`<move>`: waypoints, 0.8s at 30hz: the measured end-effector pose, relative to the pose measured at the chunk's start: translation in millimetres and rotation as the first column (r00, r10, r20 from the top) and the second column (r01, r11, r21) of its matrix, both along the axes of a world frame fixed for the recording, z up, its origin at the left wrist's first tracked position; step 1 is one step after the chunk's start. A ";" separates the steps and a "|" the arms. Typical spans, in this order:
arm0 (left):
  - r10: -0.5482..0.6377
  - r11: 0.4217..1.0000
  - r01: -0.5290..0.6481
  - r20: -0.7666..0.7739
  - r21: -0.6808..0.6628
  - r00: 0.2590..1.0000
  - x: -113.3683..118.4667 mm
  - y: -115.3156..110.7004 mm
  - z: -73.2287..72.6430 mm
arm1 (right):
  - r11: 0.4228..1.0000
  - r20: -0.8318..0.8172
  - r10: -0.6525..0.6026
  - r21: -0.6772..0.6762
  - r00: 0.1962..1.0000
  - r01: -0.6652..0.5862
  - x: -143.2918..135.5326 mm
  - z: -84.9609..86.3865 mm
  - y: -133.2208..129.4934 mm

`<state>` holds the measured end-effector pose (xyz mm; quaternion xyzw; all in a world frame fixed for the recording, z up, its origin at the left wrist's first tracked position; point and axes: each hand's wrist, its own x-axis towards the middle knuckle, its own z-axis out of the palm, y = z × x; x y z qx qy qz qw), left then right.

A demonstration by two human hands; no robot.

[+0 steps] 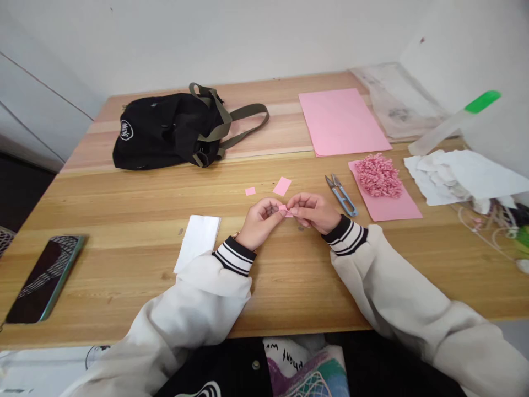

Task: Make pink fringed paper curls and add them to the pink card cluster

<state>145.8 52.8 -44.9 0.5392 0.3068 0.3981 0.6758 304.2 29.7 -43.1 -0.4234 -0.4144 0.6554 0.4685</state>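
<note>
Between my fingertips is a small piece of pink paper (282,208), partly hidden by the thumbs. My left hand (260,221) pinches its left side, and my right hand (314,212) pinches the right side. Just beyond the hands, two small pink paper rectangles lie flat: a larger one (282,186) and a smaller one (250,191). To the right of my right hand rest blue-handled thread snips (341,195) with their blades apart. Farther right, a pink bunch of small bead-like tips (379,175) sits on a pink sheet (392,209).
A white cloth (198,240) lies left of my hands, with a phone (45,278) at the far left. Behind are a black bag (165,129) and large pink sheets (343,121). A green-capped tube (454,124) and white papers (471,173) occupy the right side.
</note>
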 end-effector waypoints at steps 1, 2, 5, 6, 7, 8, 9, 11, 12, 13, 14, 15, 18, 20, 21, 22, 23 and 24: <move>0.003 1.000 -0.003 0.006 0.002 1.000 0.2 0.2 0.0 | 1.000 0.008 -0.002 0.001 1.000 0.002 -0.2 0.5 -0.1; 0.007 1.000 -0.007 0.010 0.003 1.000 0.3 0.3 0.1 | 1.000 0.016 -0.002 0.000 1.000 0.002 -0.3 0.9 -0.1; 0.015 1.000 -0.015 0.011 0.003 1.000 0.9 0.6 0.4 | 1.000 0.044 0.001 0.000 0.999 -0.001 -0.3 1.5 -0.4; 0.015 1.000 -0.015 0.010 0.002 1.000 1.1 0.7 0.6 | 1.000 0.053 0.005 0.002 0.999 -0.005 -0.2 1.4 -0.5; 0.015 1.000 -0.015 0.008 0.000 1.000 1.2 0.7 0.7 | 1.000 0.064 0.008 0.005 0.998 -0.008 0.1 1.2 -0.6; 0.015 1.000 -0.015 0.006 -0.002 1.000 1.2 0.7 0.8 | 1.000 0.074 0.010 0.008 0.997 -0.011 0.4 0.9 -0.8; 0.017 1.000 -0.017 0.004 -0.005 1.000 1.2 0.6 0.9 | 1.000 0.083 0.012 0.011 0.996 -0.013 0.6 0.7 -1.0; 0.022 1.000 -0.022 -0.001 -0.008 1.000 1.0 0.6 0.9 | 1.000 0.093 0.014 0.016 0.996 -0.015 1.1 0.3 -1.2; 0.024 1.000 -0.024 -0.003 -0.009 1.000 0.9 0.6 0.8 | 1.000 0.095 0.014 0.018 0.995 -0.015 1.2 0.2 -1.3; 0.026 1.000 -0.026 -0.005 -0.008 1.000 0.8 0.6 0.7 | 1.000 0.095 0.014 0.020 0.995 -0.016 1.3 0.2 -1.3; 0.026 1.000 -0.026 -0.007 -0.009 1.000 0.8 0.6 0.5 | 1.000 0.095 0.015 0.022 0.995 -0.018 1.4 0.1 -1.2; 0.026 1.000 -0.026 -0.008 -0.010 1.000 0.8 0.6 0.4 | 1.000 0.096 0.018 0.024 0.995 -0.020 1.5 0.1 -1.0; 0.028 0.999 -0.028 -0.004 -0.018 1.000 1.2 0.6 0.2 | 0.999 0.101 0.022 0.026 0.995 -0.025 1.5 0.0 -0.6; 0.028 0.999 -0.028 -0.001 -0.020 1.000 1.4 0.5 0.4 | 1.000 0.107 0.017 0.020 0.994 -0.019 1.4 0.0 -0.7; 0.027 0.999 -0.027 0.000 -0.020 1.000 1.5 0.4 0.7 | 1.000 0.109 0.012 0.016 0.994 -0.014 1.3 0.0 -0.8; 0.025 1.000 -0.025 0.000 -0.018 1.000 1.5 0.3 1.1 | 1.000 0.110 0.009 0.013 0.994 -0.010 1.2 0.1 -0.9; 0.023 1.000 -0.023 0.000 -0.017 1.000 1.5 0.2 1.5 | 1.000 0.110 0.005 0.011 0.994 -0.007 1.0 0.3 -1.0; 0.022 1.000 -0.022 0.000 -0.016 1.000 1.4 0.2 2.0 | 1.000 0.108 0.003 0.010 0.994 -0.004 0.9 0.4 -1.1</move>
